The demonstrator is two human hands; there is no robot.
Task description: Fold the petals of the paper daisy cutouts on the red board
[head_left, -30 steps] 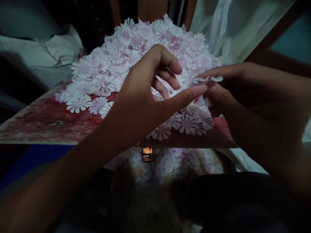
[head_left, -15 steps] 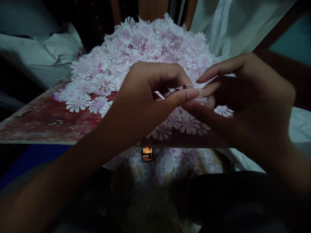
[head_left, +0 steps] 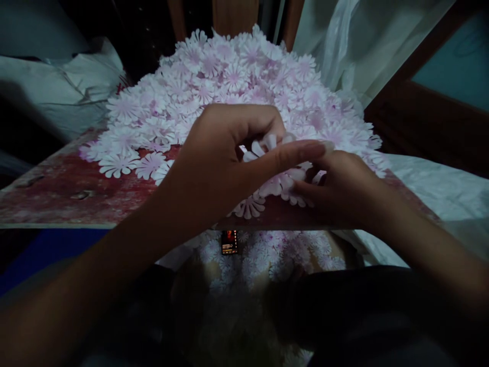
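Observation:
My left hand (head_left: 221,153) is closed over the near side of the flower pile, with a white artificial flower (head_left: 257,149) in its curled fingers; several petals show above its thumb. Lower and to the right, my right hand (head_left: 340,183) pinches at a pale pink artificial flower (head_left: 281,184) by the table's front edge. The left thumb hides part of the right fingertips. Behind both hands rises a large heap of white and pink artificial flowers (head_left: 233,76).
The heap lies on a worn red wooden table (head_left: 76,199). A white sack (head_left: 64,86) is at the left, white sheeting (head_left: 431,188) at the right. Below the table edge, a lit phone (head_left: 229,242) lies among more flowers (head_left: 275,255).
My right hand has moved down and away from the left fingers to the flowers at the table edge. The left hand stays nearly in place, and its flower shows more petals.

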